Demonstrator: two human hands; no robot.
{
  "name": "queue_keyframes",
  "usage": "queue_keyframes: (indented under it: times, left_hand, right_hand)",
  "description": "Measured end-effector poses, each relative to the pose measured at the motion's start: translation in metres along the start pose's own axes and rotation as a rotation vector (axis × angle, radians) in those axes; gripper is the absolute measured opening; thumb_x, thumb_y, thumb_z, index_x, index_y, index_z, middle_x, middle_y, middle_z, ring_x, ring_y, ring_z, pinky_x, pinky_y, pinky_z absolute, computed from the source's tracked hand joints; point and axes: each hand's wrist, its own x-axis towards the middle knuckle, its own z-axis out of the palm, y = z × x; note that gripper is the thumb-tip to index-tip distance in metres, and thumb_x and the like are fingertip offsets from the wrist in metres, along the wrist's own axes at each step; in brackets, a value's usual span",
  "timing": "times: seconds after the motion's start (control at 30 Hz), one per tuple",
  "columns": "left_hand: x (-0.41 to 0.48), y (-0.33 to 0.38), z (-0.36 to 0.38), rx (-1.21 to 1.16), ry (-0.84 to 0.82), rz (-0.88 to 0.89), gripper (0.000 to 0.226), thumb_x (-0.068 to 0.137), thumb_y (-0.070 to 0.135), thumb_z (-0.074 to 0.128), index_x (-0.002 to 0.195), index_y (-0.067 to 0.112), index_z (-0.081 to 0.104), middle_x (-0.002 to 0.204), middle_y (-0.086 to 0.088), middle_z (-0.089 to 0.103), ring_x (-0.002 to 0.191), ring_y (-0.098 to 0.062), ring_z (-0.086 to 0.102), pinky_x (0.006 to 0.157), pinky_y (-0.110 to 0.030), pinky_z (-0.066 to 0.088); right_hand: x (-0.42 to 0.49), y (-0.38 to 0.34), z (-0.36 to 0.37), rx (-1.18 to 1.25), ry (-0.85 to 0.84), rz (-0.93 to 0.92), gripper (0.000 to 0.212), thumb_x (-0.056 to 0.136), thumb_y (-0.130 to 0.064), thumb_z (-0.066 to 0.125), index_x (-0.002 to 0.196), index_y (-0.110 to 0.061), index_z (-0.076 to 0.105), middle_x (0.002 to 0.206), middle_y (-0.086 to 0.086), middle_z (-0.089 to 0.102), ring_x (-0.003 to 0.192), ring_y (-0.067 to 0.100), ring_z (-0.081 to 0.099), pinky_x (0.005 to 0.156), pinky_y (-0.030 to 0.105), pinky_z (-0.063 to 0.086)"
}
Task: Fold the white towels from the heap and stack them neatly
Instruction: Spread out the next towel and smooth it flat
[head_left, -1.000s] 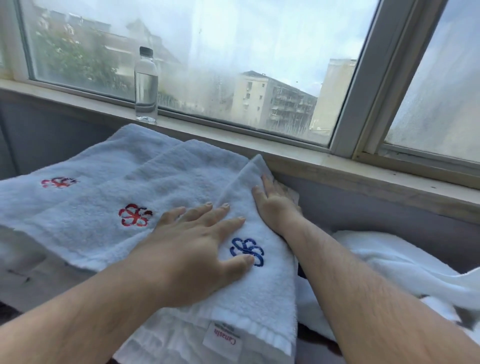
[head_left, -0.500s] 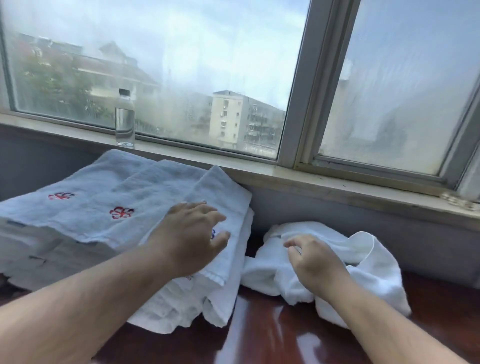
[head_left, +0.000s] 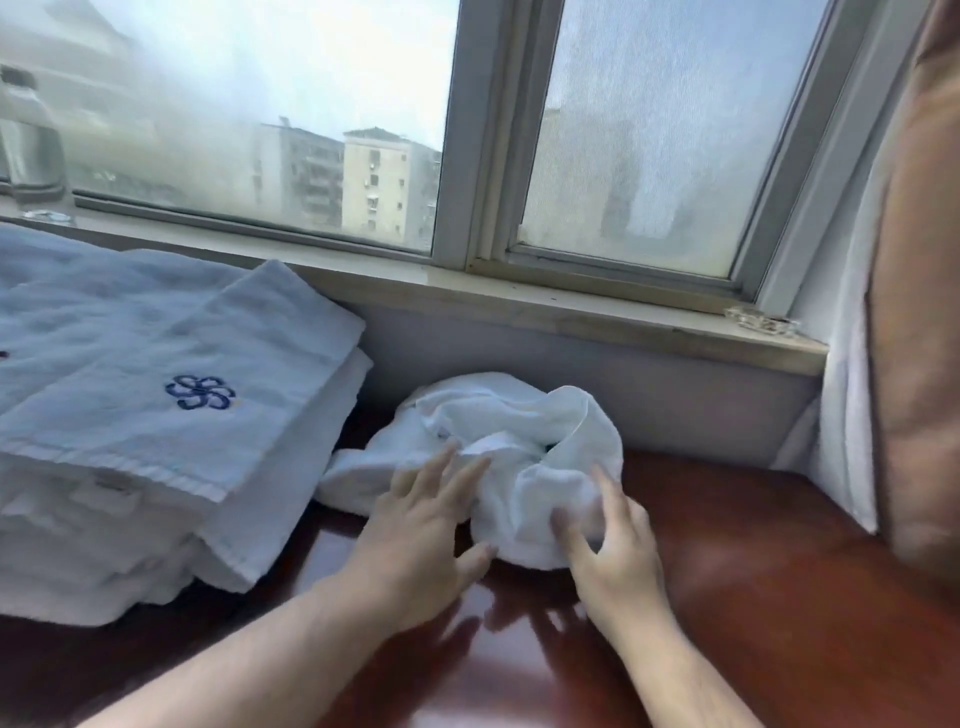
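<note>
A crumpled white towel (head_left: 498, 431) lies on the dark red table below the window sill. My left hand (head_left: 415, 525) reaches onto its front left side with straight fingers touching the cloth. My right hand (head_left: 613, 535) pinches the towel's near right fold between thumb and fingers. To the left stands a stack of folded white towels (head_left: 156, 395); the top one bears a blue embroidered flower (head_left: 200, 392).
The glossy red-brown table (head_left: 753, 597) stretches to the right of the towel. A stone window sill (head_left: 571, 306) runs behind, with a water bottle (head_left: 31, 156) at far left. A brown and white curtain (head_left: 893, 312) hangs at the right edge.
My left hand left the folded stack and came over to the crumpled towel. My right hand shifted to the towel's near right fold. The view turned right and closer.
</note>
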Motion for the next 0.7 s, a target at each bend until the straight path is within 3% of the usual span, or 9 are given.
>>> queue_keyframes:
  times: [0.07, 0.13, 0.23, 0.33, 0.43, 0.5, 0.57, 0.63, 0.7]
  left_hand:
    - [0.01, -0.002, 0.017, -0.022, 0.038, -0.029, 0.094, 0.085, 0.069, 0.055, 0.153, 0.05, -0.006, 0.158, 0.01, 0.026, 0.145, -0.018, 0.013, 0.118, -0.031, 0.019]
    - [0.018, -0.005, 0.033, -0.126, 0.1, -0.072, 0.094, 0.079, 0.066, 0.064, 0.154, 0.048, 0.01, 0.139, 0.007, 0.048, 0.137, -0.016, 0.029, 0.111, -0.028, 0.029]
    - [0.018, -0.007, 0.031, -0.291, 0.17, -0.081, 0.077, 0.067, 0.072, 0.066, 0.137, 0.048, 0.044, 0.118, 0.02, 0.063, 0.114, -0.004, 0.055, 0.092, -0.026, 0.046]
    - [0.015, -0.006, 0.027, -0.536, 0.065, 0.033, 0.045, 0.07, 0.067, 0.067, 0.105, 0.039, 0.066, 0.091, 0.017, 0.068, 0.089, -0.005, 0.063, 0.069, -0.016, 0.045]
    - [0.008, 0.009, 0.018, -0.726, -0.068, 0.215, 0.03, 0.078, 0.044, 0.07, 0.082, 0.015, 0.063, 0.094, 0.003, 0.06, 0.089, -0.017, 0.059, 0.07, -0.022, 0.045]
    - [0.001, 0.021, 0.014, -0.781, -0.232, 0.325, 0.029, 0.079, 0.036, 0.069, 0.074, 0.01, 0.057, 0.104, 0.001, 0.058, 0.093, -0.02, 0.06, 0.074, -0.031, 0.049]
    - [-0.005, 0.027, 0.01, -0.804, -0.387, 0.349, 0.038, 0.084, 0.047, 0.063, 0.068, 0.013, 0.053, 0.095, 0.0, 0.056, 0.087, -0.018, 0.059, 0.071, -0.032, 0.045]
    - [-0.008, 0.03, 0.001, -0.975, -0.473, 0.197, 0.053, 0.088, 0.061, 0.049, 0.064, 0.014, 0.056, 0.077, 0.0, 0.054, 0.068, -0.015, 0.053, 0.063, -0.023, 0.038]
    - [-0.004, 0.021, -0.005, -1.157, -0.456, -0.112, 0.072, 0.087, 0.071, 0.048, 0.066, 0.003, 0.061, 0.067, -0.01, 0.053, 0.055, -0.017, 0.049, 0.057, -0.023, 0.039]
  right_hand:
    - [0.008, 0.013, 0.003, 0.004, 0.009, -0.021, 0.037, 0.093, -0.05, 0.062, 0.128, -0.039, 0.057, 0.128, 0.005, 0.05, 0.124, 0.023, 0.046, 0.104, 0.036, 0.037]
    - [0.017, 0.027, 0.005, 0.112, 0.044, -0.014, 0.009, 0.095, -0.046, 0.059, 0.094, -0.037, 0.059, 0.106, 0.001, 0.056, 0.104, 0.021, 0.056, 0.082, 0.029, 0.041]
    - [0.022, 0.031, -0.001, 0.392, 0.178, 0.061, 0.027, 0.101, -0.049, 0.05, 0.088, -0.029, 0.062, 0.081, -0.008, 0.067, 0.071, 0.004, 0.062, 0.055, 0.021, 0.046]
    - [0.024, 0.034, -0.003, 0.711, 0.293, 0.197, 0.031, 0.104, -0.042, 0.047, 0.09, -0.019, 0.061, 0.069, -0.013, 0.068, 0.062, 0.002, 0.063, 0.054, 0.024, 0.051]
    - [0.021, 0.034, -0.013, 0.805, 0.23, 0.27, 0.025, 0.101, -0.031, 0.054, 0.079, -0.02, 0.059, 0.063, -0.008, 0.064, 0.06, 0.007, 0.063, 0.046, 0.018, 0.048]
    - [0.023, 0.035, -0.02, 0.686, 0.147, 0.296, 0.024, 0.101, -0.02, 0.053, 0.079, -0.028, 0.055, 0.069, -0.007, 0.059, 0.074, 0.014, 0.062, 0.054, 0.014, 0.047]
    - [0.025, 0.028, -0.024, 0.683, 0.1, 0.343, 0.031, 0.101, -0.013, 0.052, 0.08, -0.035, 0.047, 0.078, -0.012, 0.052, 0.088, 0.016, 0.056, 0.071, 0.025, 0.046]
    - [0.02, 0.018, -0.028, 0.703, 0.084, 0.338, 0.039, 0.102, -0.013, 0.05, 0.073, -0.039, 0.043, 0.074, -0.014, 0.046, 0.082, 0.011, 0.054, 0.07, 0.025, 0.046]
    - [0.01, 0.006, -0.029, 0.902, -0.079, 0.221, 0.042, 0.105, -0.034, 0.044, 0.065, -0.03, 0.057, 0.064, -0.008, 0.054, 0.061, 0.01, 0.058, 0.053, 0.027, 0.049]
